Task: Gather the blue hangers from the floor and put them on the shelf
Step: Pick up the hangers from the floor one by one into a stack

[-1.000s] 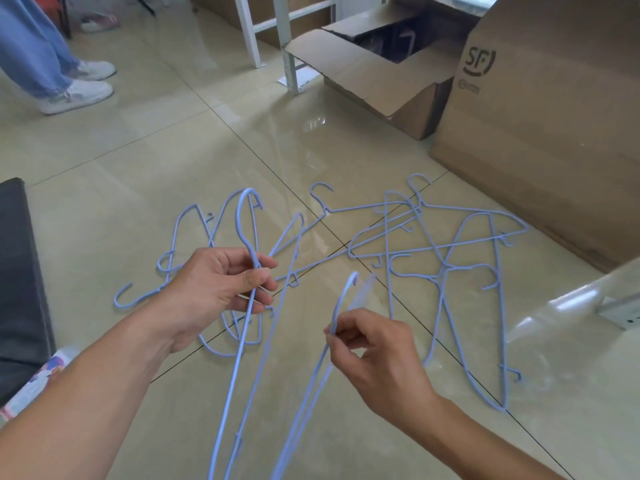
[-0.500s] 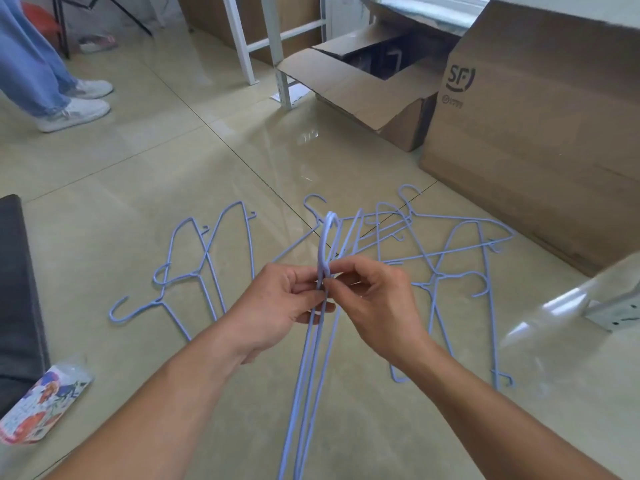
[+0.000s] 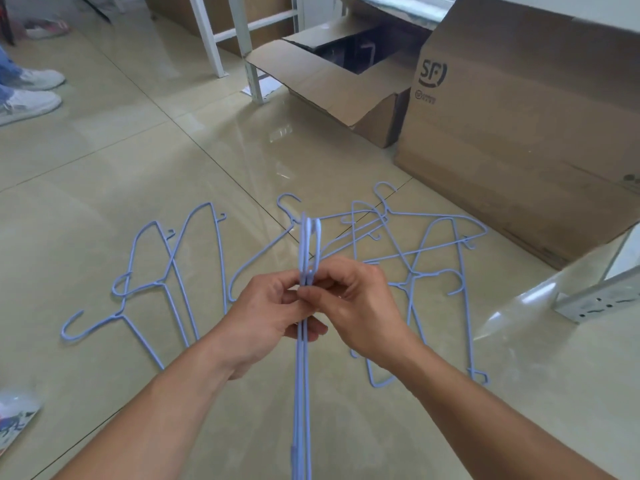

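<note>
A bundle of thin blue hangers (image 3: 302,382) stands edge-on in front of me, hooks up, pinched at the necks between my left hand (image 3: 263,317) and my right hand (image 3: 360,310), which meet at the centre. Two loose blue hangers (image 3: 166,271) lie crossed on the tiled floor to the left. A tangled heap of several more blue hangers (image 3: 426,258) lies on the floor to the right, partly hidden behind my right hand. No shelf surface is clearly in view.
A large closed cardboard box (image 3: 519,133) and an open box (image 3: 346,81) stand at the back right. White frame legs (image 3: 249,57) rise behind. A person's white shoes (image 3: 27,95) are at far left. A metal bracket (image 3: 602,296) lies at right, a printed packet (image 3: 14,417) at lower left.
My hands, each holding hangers a second ago, have come together; the hangers are now one bundle gripped by both hands. The view has shifted slightly toward the boxes.
</note>
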Demonstrator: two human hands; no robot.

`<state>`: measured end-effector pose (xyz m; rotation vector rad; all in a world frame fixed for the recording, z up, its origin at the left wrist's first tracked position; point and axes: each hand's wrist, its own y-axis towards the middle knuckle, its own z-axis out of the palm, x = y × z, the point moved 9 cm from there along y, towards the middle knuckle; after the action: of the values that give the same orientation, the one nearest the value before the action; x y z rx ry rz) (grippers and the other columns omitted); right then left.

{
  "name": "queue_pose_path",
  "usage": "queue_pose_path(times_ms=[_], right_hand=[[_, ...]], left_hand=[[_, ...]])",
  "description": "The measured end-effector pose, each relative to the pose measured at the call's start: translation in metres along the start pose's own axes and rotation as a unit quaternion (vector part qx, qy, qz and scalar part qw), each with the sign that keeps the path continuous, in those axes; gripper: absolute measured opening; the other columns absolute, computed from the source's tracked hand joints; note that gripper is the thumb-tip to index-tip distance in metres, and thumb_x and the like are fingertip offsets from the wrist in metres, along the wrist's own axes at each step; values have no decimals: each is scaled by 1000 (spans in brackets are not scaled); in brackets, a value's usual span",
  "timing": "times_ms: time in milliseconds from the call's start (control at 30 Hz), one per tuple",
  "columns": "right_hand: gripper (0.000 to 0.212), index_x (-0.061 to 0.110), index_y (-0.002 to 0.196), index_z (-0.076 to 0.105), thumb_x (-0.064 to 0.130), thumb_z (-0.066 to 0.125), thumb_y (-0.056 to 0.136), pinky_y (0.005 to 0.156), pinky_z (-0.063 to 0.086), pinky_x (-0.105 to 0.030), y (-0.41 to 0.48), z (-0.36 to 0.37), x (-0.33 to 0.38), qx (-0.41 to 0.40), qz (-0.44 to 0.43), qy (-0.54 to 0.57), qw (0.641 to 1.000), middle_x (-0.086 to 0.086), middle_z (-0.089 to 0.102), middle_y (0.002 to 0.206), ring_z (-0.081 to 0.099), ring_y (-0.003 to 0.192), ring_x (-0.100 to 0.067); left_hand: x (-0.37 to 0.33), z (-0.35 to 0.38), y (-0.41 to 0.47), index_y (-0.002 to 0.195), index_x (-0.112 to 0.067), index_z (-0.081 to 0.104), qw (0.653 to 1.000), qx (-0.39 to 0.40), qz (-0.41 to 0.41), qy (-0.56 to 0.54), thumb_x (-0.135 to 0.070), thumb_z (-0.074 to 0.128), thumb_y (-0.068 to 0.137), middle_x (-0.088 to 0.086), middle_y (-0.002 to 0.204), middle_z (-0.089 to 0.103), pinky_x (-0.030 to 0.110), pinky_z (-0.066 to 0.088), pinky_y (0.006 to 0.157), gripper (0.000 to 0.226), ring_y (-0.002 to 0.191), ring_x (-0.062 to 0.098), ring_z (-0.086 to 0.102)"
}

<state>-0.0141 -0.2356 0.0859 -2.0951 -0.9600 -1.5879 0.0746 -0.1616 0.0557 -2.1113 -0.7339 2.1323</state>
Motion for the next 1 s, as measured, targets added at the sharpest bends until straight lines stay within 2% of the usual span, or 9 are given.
queue_pose_path(times_ms=[167, 267, 333, 467, 633, 767, 867, 933, 1000], right_hand=[[20, 2, 98, 76, -9, 72, 82, 75, 59, -38, 13, -3, -42, 68, 94, 133, 984, -14, 76, 88, 71, 74, -18], [12, 8, 79, 77, -1, 70, 81, 75, 59, -47, 18, -54, -129, -74, 221, 17, 972, -20, 75, 76, 68, 64, -20], [16, 10, 64, 73, 15, 68, 78, 71, 61, -46, 8, -97, -196, -162, 327, -105, 925, -13, 73, 61, 71, 63, -25], [47, 5, 79, 76, 47, 59, 71, 76, 58, -36, -9, -140, -284, -260, 460, -141, 837, -17, 76, 80, 73, 82, -33], [60, 2, 91, 74, 56, 60, 69, 81, 58, -40, -7, -146, -322, -316, 508, -99, 795, -17, 76, 89, 73, 85, -34], [11, 3, 73, 62, 14, 64, 71, 64, 60, -37, -3, -137, -297, -363, 506, 44, 781, -13, 67, 72, 64, 57, -27], [22, 4, 59, 55, 2, 63, 79, 57, 56, -36, -3, -139, -284, -410, 470, 119, 773, -11, 56, 46, 54, 43, -21], [28, 6, 56, 57, 9, 69, 81, 56, 59, -35, 0, -144, -268, -403, 439, 128, 793, -6, 58, 40, 58, 37, -17], [29, 4, 61, 58, 8, 69, 87, 45, 59, -26, 4, -153, -243, -394, 382, 168, 819, -11, 62, 54, 60, 33, -8]], left_hand=[[16, -5, 14, 104, -14, 73, 999, -29, -31, -8, -8, 67, 87, 12, 90, 79, 39, 62, 70, 19, 70, 27, 73], [27, -17, 19, 103, -5, 68, 997, -43, -56, -20, -3, 66, 86, 15, 88, 78, 35, 62, 63, 17, 68, 28, 73], [31, -23, 21, 103, -5, 69, 997, -39, -63, -19, -3, 66, 87, 15, 89, 79, 32, 61, 62, 16, 70, 28, 74], [34, -26, 24, 102, -6, 69, 997, -27, -70, -24, -4, 66, 86, 15, 90, 78, 32, 60, 62, 16, 73, 30, 74], [40, -23, 26, 102, -4, 68, 996, -25, -78, -28, -1, 64, 87, 17, 88, 78, 33, 61, 61, 16, 70, 29, 73], [39, -25, 28, 103, -4, 69, 996, -29, -80, -26, 0, 64, 87, 18, 88, 78, 32, 60, 60, 17, 70, 29, 73], [35, -27, 26, 104, -3, 68, 996, -29, -81, -28, -1, 63, 88, 18, 89, 77, 31, 59, 60, 17, 70, 30, 72], [32, -33, 21, 105, -2, 68, 996, -34, -79, -27, 0, 62, 88, 19, 89, 77, 30, 59, 59, 17, 68, 28, 72], [29, -41, 18, 105, -2, 67, 996, -42, -74, -22, 1, 62, 88, 19, 89, 77, 30, 59, 58, 18, 67, 26, 72]])
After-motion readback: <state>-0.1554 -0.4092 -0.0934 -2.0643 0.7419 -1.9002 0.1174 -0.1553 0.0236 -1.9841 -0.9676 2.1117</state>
